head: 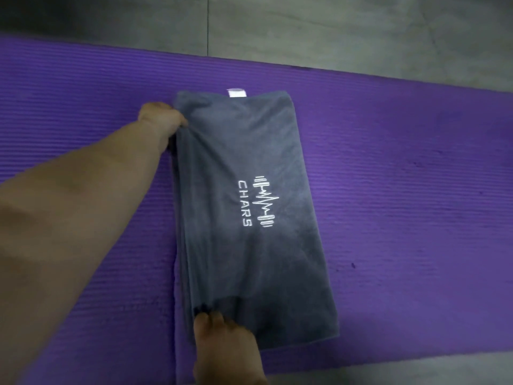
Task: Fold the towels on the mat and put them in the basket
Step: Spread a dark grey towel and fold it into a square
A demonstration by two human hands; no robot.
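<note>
one grey microfibre towel [249, 207] with white "chars" barbell logo, folded into long rectangle, flat on one purple ribbed foam mat [402, 176]. grey tiled floor [333, 29] beyond mat. two bare hands: left hand [162, 118], arm stretched out, pinching towel's far left edge; right hand [224, 337] pinching towel's near left corner.

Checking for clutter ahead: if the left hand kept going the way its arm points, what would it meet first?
Probably only the grey folded towel that the left hand already pinches; beyond lie the ribbed purple mat and bare grey floor.
</note>
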